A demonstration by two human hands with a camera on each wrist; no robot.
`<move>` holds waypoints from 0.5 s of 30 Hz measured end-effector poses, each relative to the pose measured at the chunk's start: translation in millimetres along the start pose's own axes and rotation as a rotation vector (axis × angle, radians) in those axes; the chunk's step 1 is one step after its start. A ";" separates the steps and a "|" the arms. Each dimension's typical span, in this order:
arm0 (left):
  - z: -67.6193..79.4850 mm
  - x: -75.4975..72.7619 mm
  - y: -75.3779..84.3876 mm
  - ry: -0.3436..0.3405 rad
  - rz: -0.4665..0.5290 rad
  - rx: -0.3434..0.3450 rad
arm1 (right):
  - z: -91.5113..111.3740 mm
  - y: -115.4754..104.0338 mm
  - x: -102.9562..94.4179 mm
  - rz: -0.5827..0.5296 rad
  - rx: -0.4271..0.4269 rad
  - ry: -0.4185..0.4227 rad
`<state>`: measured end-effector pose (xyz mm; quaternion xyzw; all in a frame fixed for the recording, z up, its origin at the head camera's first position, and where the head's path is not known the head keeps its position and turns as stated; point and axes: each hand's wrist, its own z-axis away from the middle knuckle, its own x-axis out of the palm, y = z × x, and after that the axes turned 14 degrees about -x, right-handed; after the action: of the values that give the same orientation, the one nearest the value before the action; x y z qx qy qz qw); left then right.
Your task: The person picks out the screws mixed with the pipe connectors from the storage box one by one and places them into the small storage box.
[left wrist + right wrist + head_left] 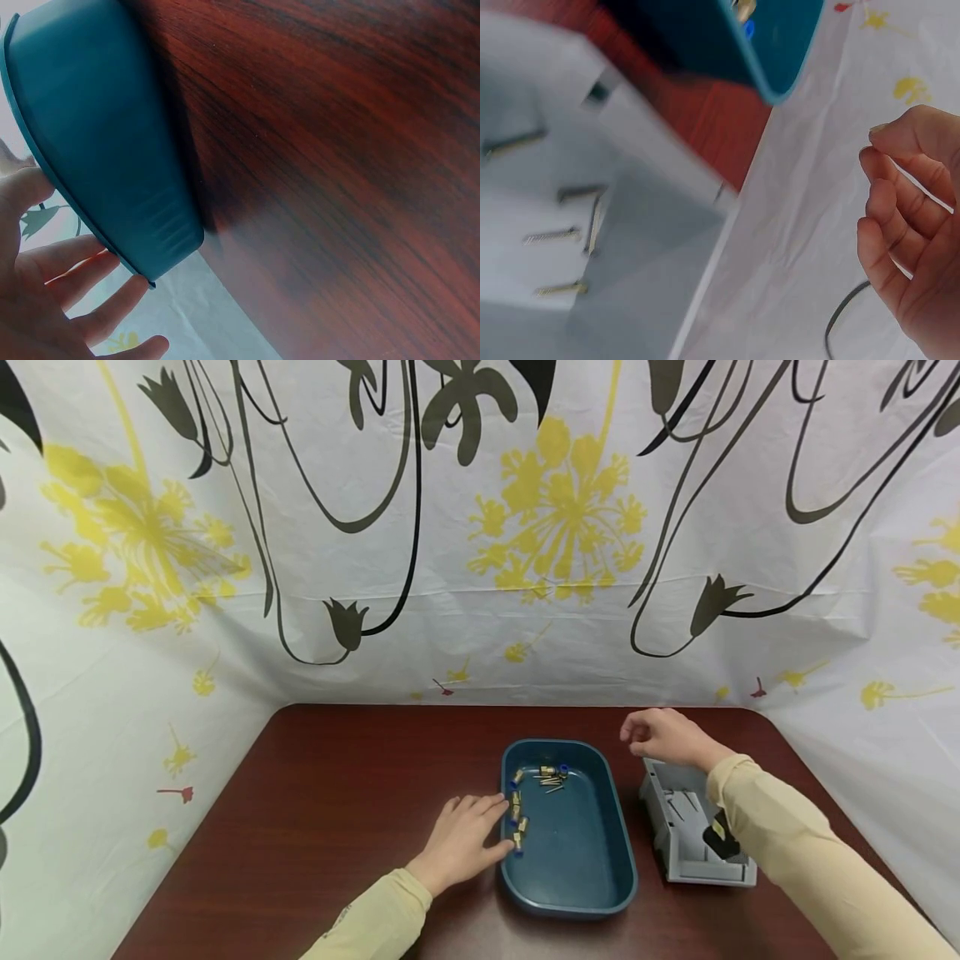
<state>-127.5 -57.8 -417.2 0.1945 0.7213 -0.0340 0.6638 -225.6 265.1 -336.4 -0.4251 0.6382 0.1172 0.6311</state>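
My left hand [463,843] lies along the left side of a blue-green tray [577,868], fingers extended at its rim. In the left wrist view the fingertips [137,285] meet the rim from outside. Along the inner left wall lie several brass fittings [516,810] with blue ends. More fittings and several screws [551,781] are grouped toward the tray's far end. My right hand [667,737] hovers above the far end of a grey box [708,874], fingers loosely bent, thumb near the index finger. Nothing shows between them. Several screws [555,238] lie inside the box.
Both containers stand on a dark red-brown wooden table [360,793], the grey box to the right of the tray. A black device [722,837] sits at my right wrist, over the box. Behind the table hangs a white patterned cloth [450,568].
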 end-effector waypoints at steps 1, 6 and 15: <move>-0.1 0.0 0.1 -0.001 0.001 0.001 | -4.0 -2.0 1.6 -0.009 -0.005 -0.004; -0.3 0.0 0.6 -0.004 0.004 -0.001 | -22.0 -14.4 10.6 -0.039 -0.027 -0.024; 0.1 0.7 0.1 0.006 0.004 0.005 | -43.4 -30.2 35.2 -0.035 -0.089 -0.062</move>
<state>-127.4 -57.6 -417.9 0.1975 0.7229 -0.0338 0.6613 -229.9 203.0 -348.9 -0.4601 0.6048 0.1474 0.6331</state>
